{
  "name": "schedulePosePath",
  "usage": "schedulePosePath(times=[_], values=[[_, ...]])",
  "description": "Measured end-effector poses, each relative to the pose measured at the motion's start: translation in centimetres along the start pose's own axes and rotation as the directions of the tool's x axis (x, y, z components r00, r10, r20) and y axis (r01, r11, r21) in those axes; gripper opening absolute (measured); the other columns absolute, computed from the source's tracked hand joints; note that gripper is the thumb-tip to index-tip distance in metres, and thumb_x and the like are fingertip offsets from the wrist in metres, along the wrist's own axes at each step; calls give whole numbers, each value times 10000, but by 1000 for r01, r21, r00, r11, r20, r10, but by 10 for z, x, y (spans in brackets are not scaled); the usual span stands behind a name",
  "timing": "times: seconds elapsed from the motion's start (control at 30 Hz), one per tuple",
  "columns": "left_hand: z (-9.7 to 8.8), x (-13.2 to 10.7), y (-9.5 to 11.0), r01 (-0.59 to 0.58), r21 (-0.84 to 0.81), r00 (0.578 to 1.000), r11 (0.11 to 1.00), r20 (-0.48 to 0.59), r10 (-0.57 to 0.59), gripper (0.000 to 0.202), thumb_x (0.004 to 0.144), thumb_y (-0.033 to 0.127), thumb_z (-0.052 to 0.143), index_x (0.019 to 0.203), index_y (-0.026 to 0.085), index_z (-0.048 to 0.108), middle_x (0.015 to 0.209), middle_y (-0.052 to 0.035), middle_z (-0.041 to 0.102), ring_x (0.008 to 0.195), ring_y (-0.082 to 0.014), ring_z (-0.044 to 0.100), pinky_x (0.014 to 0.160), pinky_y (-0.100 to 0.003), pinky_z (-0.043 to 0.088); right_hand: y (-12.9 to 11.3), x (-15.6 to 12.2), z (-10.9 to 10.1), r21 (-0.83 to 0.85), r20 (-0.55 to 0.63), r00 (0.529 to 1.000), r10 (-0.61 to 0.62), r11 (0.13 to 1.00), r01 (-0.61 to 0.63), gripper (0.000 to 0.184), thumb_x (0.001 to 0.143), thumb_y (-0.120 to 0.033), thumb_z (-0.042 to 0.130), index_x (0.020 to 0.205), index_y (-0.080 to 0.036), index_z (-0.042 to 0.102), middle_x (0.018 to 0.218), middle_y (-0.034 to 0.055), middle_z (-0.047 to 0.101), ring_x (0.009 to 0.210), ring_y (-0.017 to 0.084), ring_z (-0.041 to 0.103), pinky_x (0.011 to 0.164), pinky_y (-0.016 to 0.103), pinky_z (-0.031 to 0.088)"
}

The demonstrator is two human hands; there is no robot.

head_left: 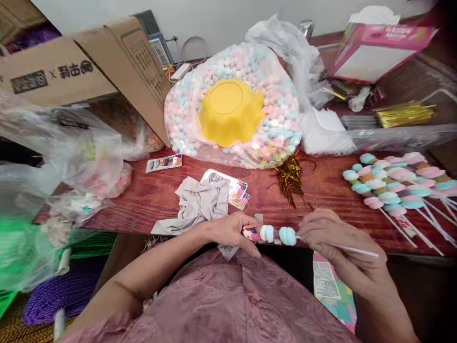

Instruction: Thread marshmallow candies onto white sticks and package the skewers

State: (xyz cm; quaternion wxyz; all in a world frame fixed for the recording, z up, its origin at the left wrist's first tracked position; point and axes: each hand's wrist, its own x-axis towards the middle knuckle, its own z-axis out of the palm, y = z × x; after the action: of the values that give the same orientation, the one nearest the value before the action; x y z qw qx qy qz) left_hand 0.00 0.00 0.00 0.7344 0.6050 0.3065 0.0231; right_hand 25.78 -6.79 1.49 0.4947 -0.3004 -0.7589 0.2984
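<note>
Low over the table's front edge, a marshmallow skewer (287,236) lies nearly level, with white and pale blue pieces on a white stick (357,250). My right hand (342,243) is closed round that stick on the right. At the other end, my left hand (237,232) curls thumb and fingers around a small colourfully printed wrapper (251,232) against the marshmallows. How far the wrapper covers the skewer cannot be made out. Just behind my left hand are a crumpled grey cloth (202,200) and several printed cards (235,188).
A big clear bag of pastel marshmallows (185,114) bears an upturned yellow bowl (232,112). Finished-looking skewers (396,183) are piled at right. Gold twist ties (291,178) lie mid-table. Cardboard boxes (139,71) and plastic bags (89,157) crowd the left; a pink box (382,50) stands back right.
</note>
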Motion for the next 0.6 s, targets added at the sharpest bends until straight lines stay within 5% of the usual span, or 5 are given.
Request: schedulePosePath(times=[0.37,0.5,0.6], values=[[5,-5,4,29,60,998,998,62,-33,538,519,470,879,654,178,448,623,76,380,589,-72,332,514,-223,238,-6,14,5,-132,220,975,31,991,-1,139,927,-163,544,1002,-210,651,921,40,689,917,222,624,868,430,416],[9,-2,2,19,34,999,999,41,-20,554,475,439,902,623,172,439,595,86,372,580,-66,319,514,-224,230,-4,17,12,-63,208,977,42,998,-30,192,891,-103,575,1021,-219,656,913,32,685,902,215,631,878,433,431],[11,-2,4,-5,-76,1000,997,-18,3,513,487,391,903,655,164,475,615,85,405,596,-66,349,538,-213,272,-3,15,16,25,75,994,78,996,-80,257,868,-54,578,1034,-228,669,882,30,682,861,208,636,827,416,472]])
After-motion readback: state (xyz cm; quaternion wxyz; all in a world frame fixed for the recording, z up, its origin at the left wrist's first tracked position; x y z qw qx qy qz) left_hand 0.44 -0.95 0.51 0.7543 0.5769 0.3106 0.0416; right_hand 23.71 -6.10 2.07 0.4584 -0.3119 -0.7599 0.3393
